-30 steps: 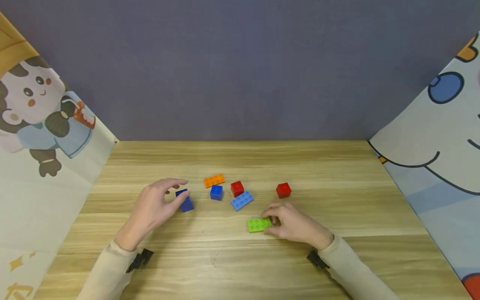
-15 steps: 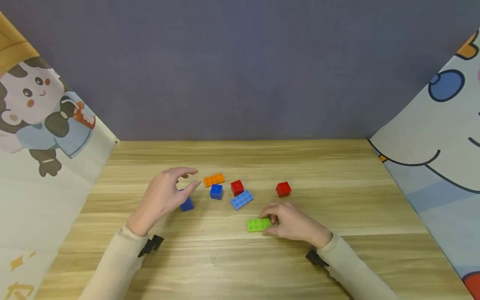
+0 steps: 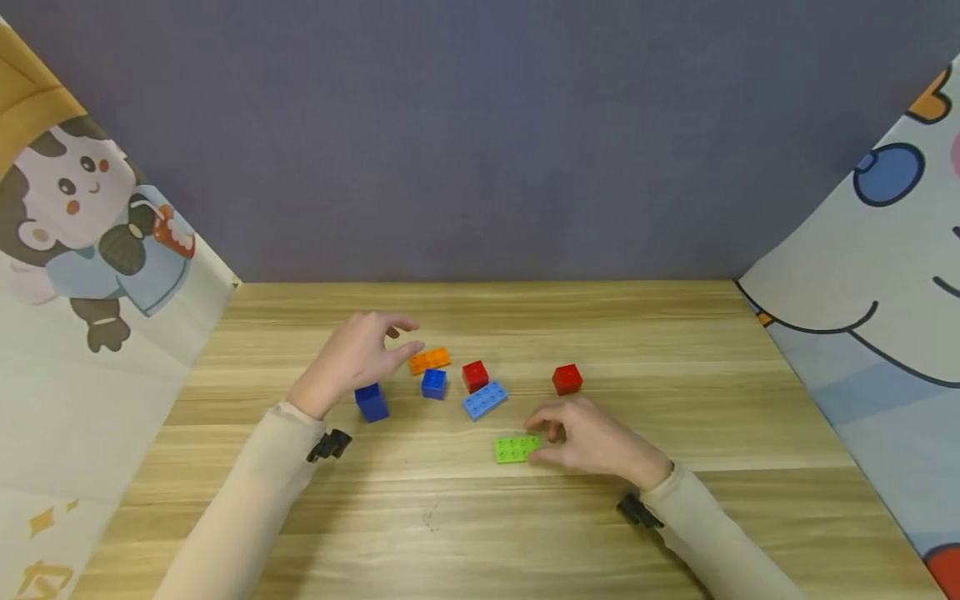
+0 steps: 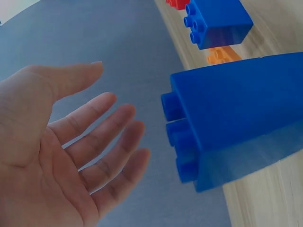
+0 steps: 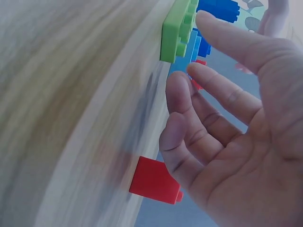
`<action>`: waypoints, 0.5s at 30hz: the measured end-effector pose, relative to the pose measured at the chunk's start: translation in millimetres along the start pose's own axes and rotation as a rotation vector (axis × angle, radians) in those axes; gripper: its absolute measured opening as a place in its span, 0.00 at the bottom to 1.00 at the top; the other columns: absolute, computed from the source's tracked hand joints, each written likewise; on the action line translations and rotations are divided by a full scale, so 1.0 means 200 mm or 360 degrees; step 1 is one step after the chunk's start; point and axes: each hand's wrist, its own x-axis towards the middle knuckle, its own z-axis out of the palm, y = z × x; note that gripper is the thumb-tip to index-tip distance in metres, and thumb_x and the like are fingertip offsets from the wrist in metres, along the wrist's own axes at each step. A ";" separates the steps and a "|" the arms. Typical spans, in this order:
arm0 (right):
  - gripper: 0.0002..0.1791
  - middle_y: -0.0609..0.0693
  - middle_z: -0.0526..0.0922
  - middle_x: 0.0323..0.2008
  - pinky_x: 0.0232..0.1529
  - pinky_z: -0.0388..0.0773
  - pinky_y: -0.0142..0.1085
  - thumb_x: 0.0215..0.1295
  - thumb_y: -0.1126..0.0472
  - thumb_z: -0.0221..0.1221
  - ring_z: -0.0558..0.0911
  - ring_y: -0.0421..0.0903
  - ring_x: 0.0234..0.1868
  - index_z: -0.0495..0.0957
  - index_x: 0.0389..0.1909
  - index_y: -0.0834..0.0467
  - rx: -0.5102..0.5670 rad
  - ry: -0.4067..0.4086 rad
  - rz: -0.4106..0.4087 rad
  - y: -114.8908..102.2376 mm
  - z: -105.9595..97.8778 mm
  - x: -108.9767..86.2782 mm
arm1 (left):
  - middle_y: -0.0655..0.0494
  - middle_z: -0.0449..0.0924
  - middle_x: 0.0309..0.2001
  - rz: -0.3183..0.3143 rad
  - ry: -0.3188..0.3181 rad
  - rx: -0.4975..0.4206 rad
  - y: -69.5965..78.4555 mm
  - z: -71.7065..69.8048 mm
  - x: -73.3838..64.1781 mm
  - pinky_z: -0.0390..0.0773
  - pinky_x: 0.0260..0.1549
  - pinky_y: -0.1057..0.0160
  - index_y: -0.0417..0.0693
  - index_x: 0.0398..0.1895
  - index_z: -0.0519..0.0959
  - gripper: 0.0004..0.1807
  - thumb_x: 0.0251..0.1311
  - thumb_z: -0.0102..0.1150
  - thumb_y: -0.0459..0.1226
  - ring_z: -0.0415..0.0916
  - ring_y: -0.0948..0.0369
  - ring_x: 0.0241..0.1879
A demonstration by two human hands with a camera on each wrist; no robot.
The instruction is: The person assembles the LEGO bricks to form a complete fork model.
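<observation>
My left hand (image 3: 356, 362) hovers with fingers parted beside the orange brick (image 3: 430, 360), nothing in its grasp. Just below that wrist stands a tall dark blue brick (image 3: 371, 403), large in the left wrist view, where the left palm (image 4: 42, 156) faces the camera. A small blue brick (image 3: 433, 384) sits right of it. At the right end of a flat lime green brick (image 3: 516, 450), my right hand (image 3: 588, 437) has its thumb and loosely bent fingers spread. The right wrist view shows a gap between this brick (image 5: 175, 33) and the fingers.
A red brick (image 3: 475, 377) lies against a light blue flat brick (image 3: 484, 400) mid-table. Another red brick (image 3: 567, 379) stands beyond my right hand. A grey-blue panel (image 3: 480, 150) rises behind the wooden table (image 3: 480, 533), with printed panels at both sides.
My left hand has moved right and away from me, from the tall dark blue brick toward the orange one. The right hand stays nearly still by the green brick.
</observation>
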 end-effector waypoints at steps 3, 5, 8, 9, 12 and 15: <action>0.20 0.46 0.91 0.46 0.38 0.81 0.29 0.60 0.56 0.78 0.82 0.36 0.35 0.89 0.52 0.57 -0.0020 -0.0009 0.0011 0.00 0.00 0.00 | 0.44 0.88 0.58 -0.0011 -0.0041 -0.0028 0.00 0.01 0.04 0.86 0.54 0.42 0.46 0.64 0.84 0.22 0.74 0.64 0.48 0.86 0.45 0.56; 0.20 0.46 0.90 0.46 0.39 0.81 0.28 0.60 0.56 0.78 0.81 0.34 0.35 0.88 0.52 0.57 -0.0035 -0.0011 0.0009 0.00 0.00 0.00 | 0.44 0.88 0.59 -0.0018 -0.0064 -0.0039 -0.01 0.03 0.06 0.86 0.54 0.43 0.45 0.64 0.84 0.22 0.73 0.65 0.47 0.86 0.45 0.55; 0.19 0.45 0.90 0.45 0.39 0.82 0.29 0.60 0.56 0.78 0.80 0.33 0.34 0.89 0.51 0.57 -0.0046 -0.0012 0.0003 -0.01 0.00 0.01 | 0.44 0.87 0.61 -0.0042 -0.0114 -0.0050 -0.01 0.06 0.08 0.86 0.55 0.44 0.43 0.64 0.83 0.23 0.73 0.66 0.45 0.85 0.46 0.56; 0.19 0.45 0.90 0.45 0.40 0.82 0.29 0.60 0.56 0.78 0.80 0.33 0.34 0.89 0.51 0.57 -0.0050 -0.0012 0.0002 -0.01 0.00 0.01 | 0.44 0.87 0.61 -0.0052 -0.0135 -0.0046 -0.01 0.07 0.09 0.86 0.56 0.44 0.43 0.64 0.83 0.23 0.73 0.66 0.45 0.85 0.46 0.56; 0.19 0.45 0.90 0.44 0.40 0.82 0.29 0.60 0.57 0.78 0.80 0.33 0.34 0.89 0.51 0.57 -0.0047 -0.0015 0.0003 0.00 0.00 0.01 | 0.43 0.86 0.61 -0.0067 -0.0213 0.0000 0.00 0.10 0.11 0.84 0.58 0.43 0.42 0.65 0.82 0.23 0.73 0.66 0.43 0.84 0.45 0.58; 0.18 0.44 0.90 0.43 0.38 0.81 0.28 0.59 0.58 0.78 0.80 0.33 0.34 0.89 0.50 0.57 -0.0043 -0.0014 -0.0001 0.00 0.01 0.01 | 0.42 0.86 0.61 -0.0079 -0.0282 0.0052 0.01 0.11 0.14 0.83 0.61 0.43 0.41 0.66 0.82 0.23 0.73 0.65 0.42 0.83 0.43 0.60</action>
